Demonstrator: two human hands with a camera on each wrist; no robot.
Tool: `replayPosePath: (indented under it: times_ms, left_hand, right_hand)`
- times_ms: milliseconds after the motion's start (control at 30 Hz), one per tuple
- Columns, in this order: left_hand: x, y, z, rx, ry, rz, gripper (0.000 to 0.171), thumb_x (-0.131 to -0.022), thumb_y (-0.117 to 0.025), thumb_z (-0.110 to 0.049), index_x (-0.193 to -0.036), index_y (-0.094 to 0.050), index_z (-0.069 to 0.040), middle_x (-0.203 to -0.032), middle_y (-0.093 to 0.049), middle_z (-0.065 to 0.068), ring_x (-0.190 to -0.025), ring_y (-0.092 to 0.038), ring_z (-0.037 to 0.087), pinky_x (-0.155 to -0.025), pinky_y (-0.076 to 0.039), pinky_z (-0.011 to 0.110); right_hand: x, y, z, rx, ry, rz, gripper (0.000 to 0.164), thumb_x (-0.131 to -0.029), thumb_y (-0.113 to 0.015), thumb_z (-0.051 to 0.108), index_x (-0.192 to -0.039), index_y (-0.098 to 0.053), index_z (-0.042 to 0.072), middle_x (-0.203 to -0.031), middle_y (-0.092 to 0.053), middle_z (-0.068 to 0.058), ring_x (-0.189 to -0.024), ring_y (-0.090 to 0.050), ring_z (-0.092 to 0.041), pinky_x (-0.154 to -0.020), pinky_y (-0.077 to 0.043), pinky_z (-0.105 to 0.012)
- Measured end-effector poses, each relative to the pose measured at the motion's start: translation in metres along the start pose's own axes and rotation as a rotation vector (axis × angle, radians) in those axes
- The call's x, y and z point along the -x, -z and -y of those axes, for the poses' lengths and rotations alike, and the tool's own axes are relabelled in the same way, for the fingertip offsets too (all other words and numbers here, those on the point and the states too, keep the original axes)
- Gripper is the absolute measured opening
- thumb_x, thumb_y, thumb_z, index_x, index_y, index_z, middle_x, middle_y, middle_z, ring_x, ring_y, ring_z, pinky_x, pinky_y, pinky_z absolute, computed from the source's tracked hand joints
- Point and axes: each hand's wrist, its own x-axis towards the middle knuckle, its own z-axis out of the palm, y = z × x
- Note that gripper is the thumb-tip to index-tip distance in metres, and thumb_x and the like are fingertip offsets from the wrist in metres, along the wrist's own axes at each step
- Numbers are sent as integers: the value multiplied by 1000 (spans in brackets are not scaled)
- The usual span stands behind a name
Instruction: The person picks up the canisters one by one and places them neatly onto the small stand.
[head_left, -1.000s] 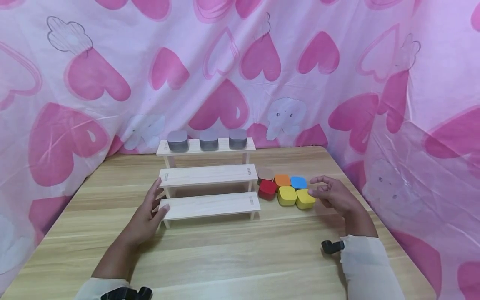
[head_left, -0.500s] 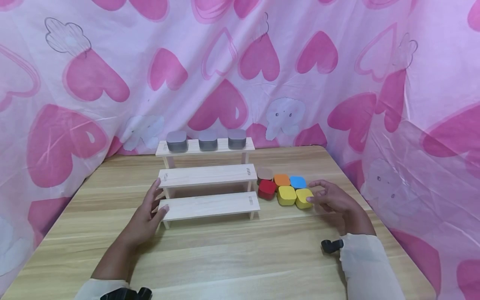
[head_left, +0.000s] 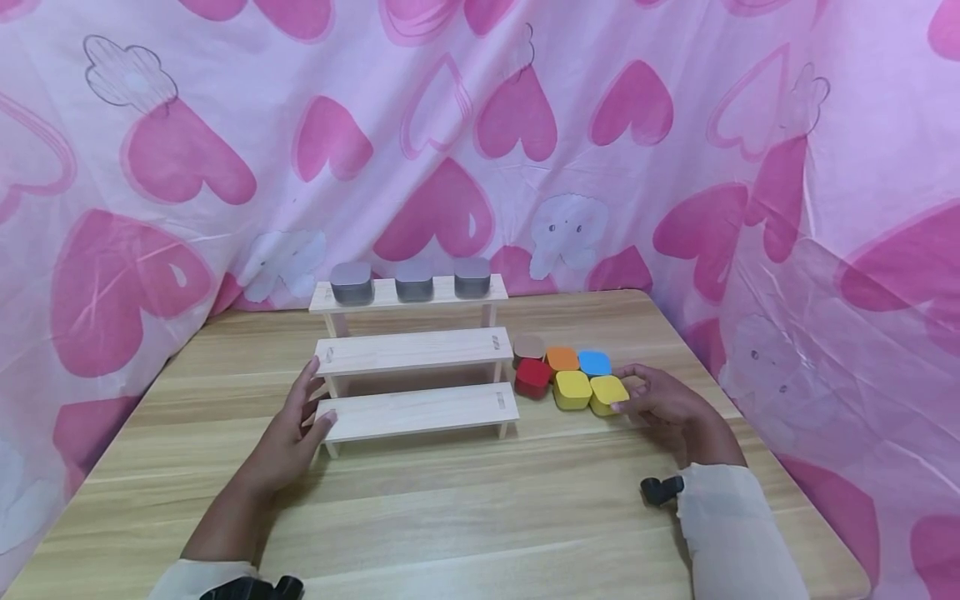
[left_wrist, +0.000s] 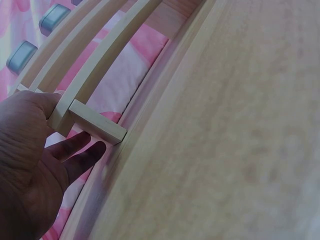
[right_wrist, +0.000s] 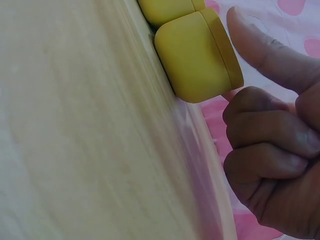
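Observation:
A three-tier wooden shelf (head_left: 420, 413) stands on the table. My left hand (head_left: 285, 442) holds its left end, the thumb on the lowest board and the other fingers beside and below it; the index finger is partly hidden in the left wrist view. At the right, my right hand (head_left: 671, 404) is beside the nearer-right yellow rounded box (right_wrist: 197, 57), thumb and index finger spread around its right side. Contact is not clear, and the index finger is mostly hidden in the right wrist view. The remaining fingers are curled. Another yellow box (head_left: 572, 390) stands just left of it.
Red (head_left: 532, 378), orange (head_left: 562, 359), blue (head_left: 595, 363) and brown boxes (head_left: 528, 348) cluster beside the shelf's right end. Three grey boxes (head_left: 414, 282) sit on the top tier. A pink heart-patterned cloth (head_left: 450, 125) hangs behind the wood-grain table (head_left: 465, 517).
My right hand has moved slightly left and its thumb has come down toward the yellow box's front side. The left hand stays on the shelf; the view has shifted slightly.

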Motion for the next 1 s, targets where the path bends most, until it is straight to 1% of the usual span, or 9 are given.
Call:
replayPosePath:
  times_ms: [167, 233, 367, 500, 567, 700, 900, 933, 1000]
  left_hand:
    - [0, 0, 0, 3, -4, 2, 92, -114, -58, -16, -176, 8, -35, -173, -31, 32, -156, -39, 61, -118, -37, 71]
    - [0, 0, 0, 5, -3, 4, 92, -114, -58, -17, -176, 8, -36, -173, -30, 31, -156, -39, 60, -118, -37, 71]
    - [0, 0, 0, 12, 2, 8, 92, -114, -58, -17, -176, 8, -37, -174, -30, 31, -157, -38, 60, -119, -36, 70]
    - [0, 1, -1, 18, 17, 11, 93, -114, -58, -19, -176, 8, -39, -175, -28, 31, -158, -36, 60, -120, -36, 71]
    - [0, 1, -2, 21, 23, 13, 93, -114, -58, -19, -176, 8, -40, -175, -28, 30, -158, -35, 60, -120, -36, 72]
    - [0, 1, -3, 23, 26, 17, 93, -114, -58, -19, -175, 9, -40, -175, -28, 30, -158, -36, 60, -120, -36, 72]
    - [0, 1, -2, 16, 19, 13, 93, -114, -58, -18, -176, 9, -39, -175, -29, 31, -158, -36, 60, -120, -36, 70]
    - [0, 1, -2, 15, 19, 13, 93, -114, -58, -18, -176, 9, -39, -175, -29, 31, -158, -36, 60, -120, -36, 70]
    - [0, 1, -2, 13, 18, 12, 93, -114, -58, -18, -176, 9, -39, -175, -29, 31, -158, -36, 60, -120, -36, 70]
  right_hand:
    - [-3, -3, -1, 30, -52, -42, 80, -91, -88, 22, -159, -49, 9, -71, -51, 2, -64, -49, -18, -58, -43, -27]
    - [-3, -4, -1, 48, -52, -45, 81, -91, -88, 22, -159, -48, 8, -74, -52, 1, -69, -51, -19, -63, -45, -28]
    - [-2, -4, -2, 66, -50, -44, 78, -91, -88, 23, -157, -49, 7, -77, -53, 0, -72, -52, -20, -66, -47, -29]
    - [-1, -4, -3, 75, -32, -46, 70, -92, -88, 23, -151, -53, 6, -85, -55, -2, -79, -53, -21, -69, -47, -29]
    - [-1, -3, -4, 78, -21, -42, 66, -93, -88, 23, -147, -54, 6, -86, -55, -1, -79, -52, -20, -68, -46, -29]
    - [0, -1, -5, 73, -33, -25, 61, -94, -87, 23, -141, -53, 6, -76, -52, 0, -69, -49, -19, -63, -44, -29]
    - [2, 0, -4, 94, -57, -50, 59, -92, -88, 29, -135, -55, 6, -89, -56, -3, -84, -53, -23, -71, -45, -31]
    - [2, 0, -3, 96, -56, -54, 58, -92, -88, 31, -134, -55, 6, -89, -56, -3, -84, -53, -23, -71, -45, -31]
    - [3, 1, -4, 90, -43, -55, 56, -94, -86, 31, -131, -54, 6, -83, -54, -3, -77, -51, -22, -67, -44, -30]
